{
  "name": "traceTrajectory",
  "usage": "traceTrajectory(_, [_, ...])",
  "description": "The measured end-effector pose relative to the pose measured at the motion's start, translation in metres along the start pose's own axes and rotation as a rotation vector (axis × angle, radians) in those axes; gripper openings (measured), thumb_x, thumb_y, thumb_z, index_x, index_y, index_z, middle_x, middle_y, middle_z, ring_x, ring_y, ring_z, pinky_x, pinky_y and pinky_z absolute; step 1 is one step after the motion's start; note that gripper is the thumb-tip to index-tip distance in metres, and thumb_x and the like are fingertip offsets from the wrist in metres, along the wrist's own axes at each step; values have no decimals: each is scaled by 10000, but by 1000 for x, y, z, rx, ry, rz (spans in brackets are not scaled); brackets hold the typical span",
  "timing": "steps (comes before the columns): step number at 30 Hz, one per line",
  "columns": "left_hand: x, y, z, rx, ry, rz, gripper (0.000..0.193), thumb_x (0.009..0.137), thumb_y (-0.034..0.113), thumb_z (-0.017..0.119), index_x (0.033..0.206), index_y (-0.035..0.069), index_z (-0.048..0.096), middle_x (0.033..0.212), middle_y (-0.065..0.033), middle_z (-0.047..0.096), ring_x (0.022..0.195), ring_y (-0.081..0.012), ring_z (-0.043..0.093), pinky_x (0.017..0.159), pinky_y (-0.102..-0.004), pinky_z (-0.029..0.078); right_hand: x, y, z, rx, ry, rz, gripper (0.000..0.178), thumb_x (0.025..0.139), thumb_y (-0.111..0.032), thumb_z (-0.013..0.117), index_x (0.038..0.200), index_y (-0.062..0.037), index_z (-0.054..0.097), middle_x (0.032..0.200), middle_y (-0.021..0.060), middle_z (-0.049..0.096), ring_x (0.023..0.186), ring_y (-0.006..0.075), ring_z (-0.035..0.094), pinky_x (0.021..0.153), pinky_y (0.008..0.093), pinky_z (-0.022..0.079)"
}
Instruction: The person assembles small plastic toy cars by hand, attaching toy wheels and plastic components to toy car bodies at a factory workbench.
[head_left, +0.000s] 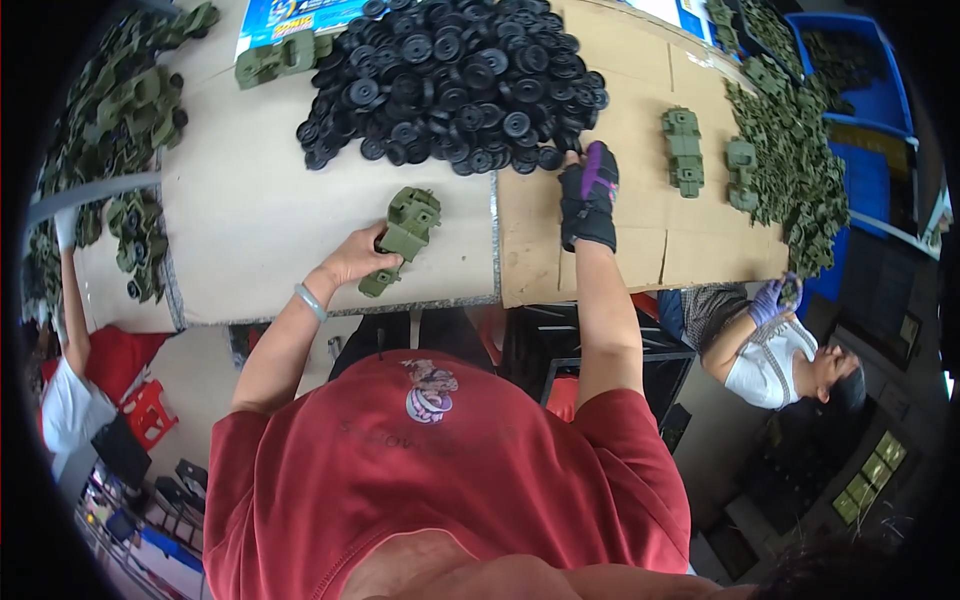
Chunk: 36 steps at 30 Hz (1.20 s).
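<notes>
My left hand (362, 257) is closed around the lower part of an olive-green plastic toy vehicle body (410, 222), held tilted above the table near its front edge. A pale bangle circles that wrist. At the lower right edge of a big heap of black toy wheels (440, 85) is my right hand (590, 195), in a black and purple glove with bare fingertips. Its fingers are curled down against the outermost wheels; what they pinch is hidden. To the right lie a longer green vehicle body (684, 152) and a smaller green part (741, 173).
Cardboard (640, 240) covers the table's right side. Heaps of green parts lie at far right (790, 170) and far left (125, 120). Another green body (283, 60) sits beside the wheels. Blue bins (855, 75) stand at right. Co-workers are at right (765, 340) and left (75, 400).
</notes>
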<state>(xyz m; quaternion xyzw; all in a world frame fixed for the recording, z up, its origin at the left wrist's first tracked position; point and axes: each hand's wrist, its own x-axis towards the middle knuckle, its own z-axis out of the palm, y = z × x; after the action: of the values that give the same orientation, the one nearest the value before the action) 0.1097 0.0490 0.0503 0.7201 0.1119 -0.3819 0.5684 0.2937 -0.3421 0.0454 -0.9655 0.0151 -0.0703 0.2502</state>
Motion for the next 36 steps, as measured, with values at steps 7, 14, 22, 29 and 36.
traceTrajectory(7, [-20, -13, -10, 605, 322, 189, 774, 814, 307, 841, 1498, 59, 576, 1386, -185, 689, 1227, -380, 681, 1082, -452, 552, -86, -34, -16, 149, -160, -312, 173, 869, -142, 788, 982, -48, 699, 955, 157, 718, 898, 397, 683, 810, 494, 544])
traceTrajectory(14, [-46, -3, 33, 822, 465, 27, 993, 822, 321, 862, 1653, 86, 373, 1250, -193, 697, 1160, -382, 671, 987, -509, 546, -145, -103, 5, -64, -519, -487, 356, 771, -178, 827, 1102, -105, 720, 1022, 128, 720, 990, 361, 678, 867, 506, 511])
traceTrajectory(22, [-39, -8, 35, 991, 420, 93, 1208, 848, 407, 847, 1749, 116, 96, 1281, -190, 712, 1138, -394, 661, 978, -554, 508, -133, -105, 4, -68, -627, -525, 449, 759, -136, 844, 1185, -77, 716, 1016, 139, 725, 1005, 376, 679, 878, 506, 531])
traceTrajectory(29, [-24, -3, 34, 680, 253, -2, 1209, 874, 413, 805, 1735, 120, 8, 1315, -286, 666, 1267, -435, 649, 1089, -523, 549, -140, -145, -2, 388, -529, -457, 529, 822, -184, 845, 1308, -52, 681, 1097, 175, 728, 1053, 402, 663, 949, 499, 523])
traceTrajectory(36, [-23, -2, 42, 643, 295, -21, 1189, 862, 432, 805, 1724, 104, 55, 1318, -285, 657, 1266, -436, 648, 1051, -539, 568, -137, -165, 12, 222, -526, -602, 540, 840, -262, 849, 1324, -68, 708, 1143, 159, 743, 1098, 382, 672, 932, 501, 509])
